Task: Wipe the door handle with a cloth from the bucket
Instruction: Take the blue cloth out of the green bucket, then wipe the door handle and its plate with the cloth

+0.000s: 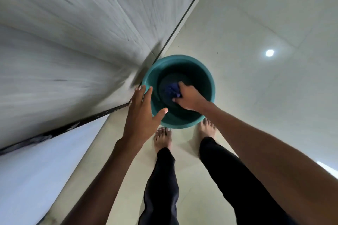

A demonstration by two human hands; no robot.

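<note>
- Bottom of frame: black trouser legs (228, 179) and bare feet (162, 138) planted on pale floor tiles (256, 97), toes right up against the bucket.
- Centre-left: left hand (141, 113) spread flat and released, fingers (147, 91) over the near-left rim, thumb poking over the edge. Touching the rim or just hovering? Can't tell.
- Centre: right hand (190, 97) down inside the teal bucket (208, 78), fingers clenched onto a crumpled blue cloth (171, 89) at the bottom. So: cloth in the bucket, being grabbed, not lifted out yet.
- Water in there? Too dark to say.
- Upper left: grey door or wall panels (73, 33), badly blurred. No door handle visible anywhere.
- Possible snags: if soaked, drips on glossy tile next to bare feet = slip hazard. Yanking the cloth up could also tip the bucket if that left hand isn't actually steadying it.
</note>
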